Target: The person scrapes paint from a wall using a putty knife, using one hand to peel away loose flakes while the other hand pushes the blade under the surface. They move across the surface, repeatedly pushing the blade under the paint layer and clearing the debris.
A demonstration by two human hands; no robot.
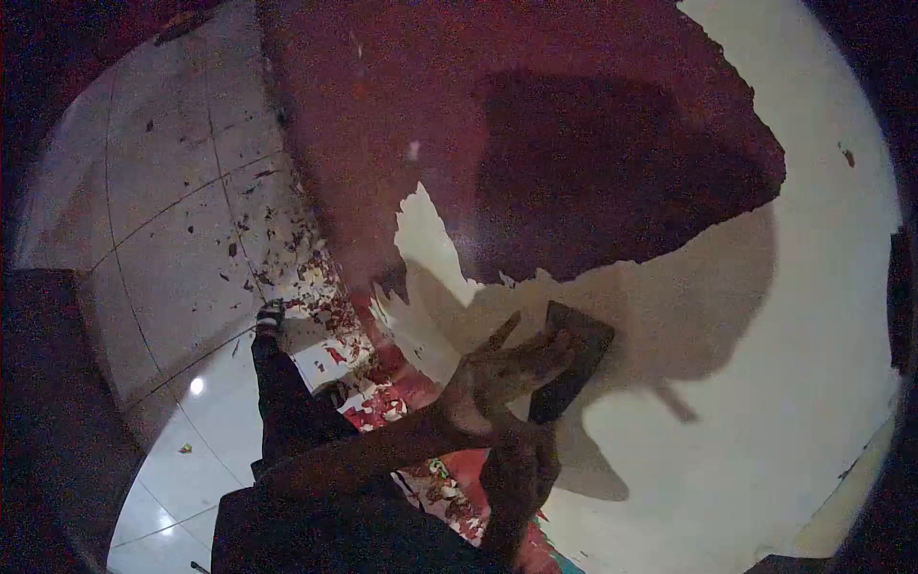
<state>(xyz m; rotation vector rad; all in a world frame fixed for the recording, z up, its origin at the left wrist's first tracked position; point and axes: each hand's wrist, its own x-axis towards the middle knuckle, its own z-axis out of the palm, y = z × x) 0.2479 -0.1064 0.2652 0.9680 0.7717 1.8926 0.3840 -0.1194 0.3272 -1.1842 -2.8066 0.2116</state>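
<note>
A dark, flat rectangular plate [579,364], shaped like a scraper blade, is held close over the bared pale wall [727,459]. My left hand [512,373] reaches in from the lower left, its fingers stretched flat along the plate and the thumb apart. Below it, my right hand [524,464] is closed around the plate's lower end, with its fingers mostly in shadow. Beyond the hands, dark red paint [382,105] still covers a large part of the wall and ends in a ragged edge. A pale torn patch [426,230] cuts into the red.
Paint flakes [330,306] are scattered along the foot of the wall over the tiled floor [163,182]. My foot [271,314] stands among them, with my dark-clothed leg [287,392] behind. Shadows of my head and hands darken the wall.
</note>
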